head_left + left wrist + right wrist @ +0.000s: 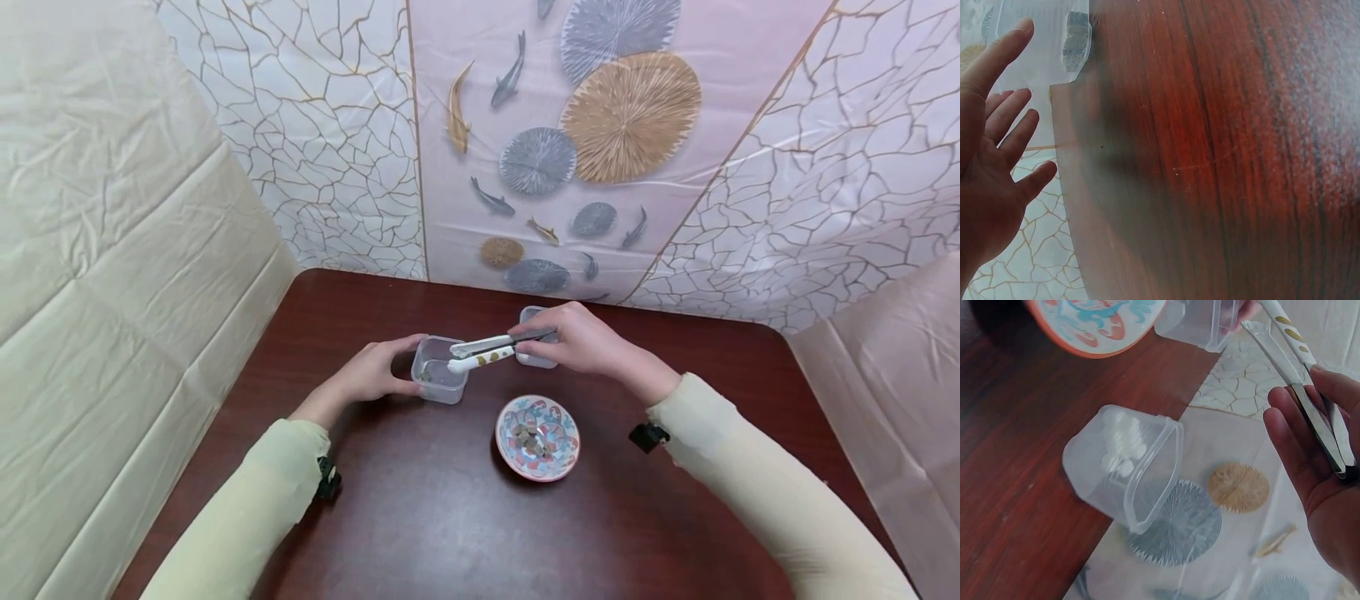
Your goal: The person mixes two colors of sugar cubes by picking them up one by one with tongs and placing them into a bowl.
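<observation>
My left hand (372, 372) holds a clear plastic container (444, 396) by its sides, thumb at the near side and a finger at the far side. A few small greyish blocks (1077, 40) lie inside it, seen through the wall in the left wrist view. My right hand (581, 337) grips metal tongs (1317, 419) with white, gold-spotted tips. The tips hang slightly apart over the right part of the container, with nothing visible between them. Below my right hand stands a second clear container (1085, 465), partly hidden in the head view, with white pieces (1124, 440) in it.
A patterned bowl with an orange-red rim (537, 403) stands nearer to me, with several small brownish pieces (531, 442) in it. All of it rests on a dark reddish wooden table (420, 500). Patterned cloth (345, 150) hangs behind the table's far edge.
</observation>
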`<state>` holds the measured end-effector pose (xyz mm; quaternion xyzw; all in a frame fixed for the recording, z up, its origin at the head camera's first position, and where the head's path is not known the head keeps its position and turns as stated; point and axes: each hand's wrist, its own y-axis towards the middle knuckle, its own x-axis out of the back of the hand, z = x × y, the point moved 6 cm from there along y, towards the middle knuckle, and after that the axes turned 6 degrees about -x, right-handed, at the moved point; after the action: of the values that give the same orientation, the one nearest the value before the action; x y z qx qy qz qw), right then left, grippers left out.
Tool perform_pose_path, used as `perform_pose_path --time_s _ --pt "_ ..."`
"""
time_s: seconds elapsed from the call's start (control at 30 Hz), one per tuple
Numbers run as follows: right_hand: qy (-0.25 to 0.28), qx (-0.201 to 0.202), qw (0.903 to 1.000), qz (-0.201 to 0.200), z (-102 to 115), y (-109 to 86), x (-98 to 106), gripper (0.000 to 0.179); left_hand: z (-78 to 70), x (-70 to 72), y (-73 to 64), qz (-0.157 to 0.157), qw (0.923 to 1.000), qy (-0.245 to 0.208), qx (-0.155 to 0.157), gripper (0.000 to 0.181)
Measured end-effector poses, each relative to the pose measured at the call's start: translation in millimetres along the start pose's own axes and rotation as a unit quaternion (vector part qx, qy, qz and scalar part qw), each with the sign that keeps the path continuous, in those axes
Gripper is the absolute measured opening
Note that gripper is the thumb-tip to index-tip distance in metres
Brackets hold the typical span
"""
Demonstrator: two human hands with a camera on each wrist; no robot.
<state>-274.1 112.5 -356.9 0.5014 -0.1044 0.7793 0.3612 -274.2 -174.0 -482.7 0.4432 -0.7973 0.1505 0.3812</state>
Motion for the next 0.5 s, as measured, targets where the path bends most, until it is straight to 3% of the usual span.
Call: perform_pose_path --time_s 0.3,0.5 --pt "-0.069 0.026 0.9967 0.035 8 35.4 -28 0.022 -0.9 0.6 0.3 0.002 1.0 0.007 0.002 0.088" --pt "-0.11 0.016 0.9921 0.058 9 49.5 -49 0.018 0.6 0.1 1.6 0.001 1.0 0.001 0.001 0.087"
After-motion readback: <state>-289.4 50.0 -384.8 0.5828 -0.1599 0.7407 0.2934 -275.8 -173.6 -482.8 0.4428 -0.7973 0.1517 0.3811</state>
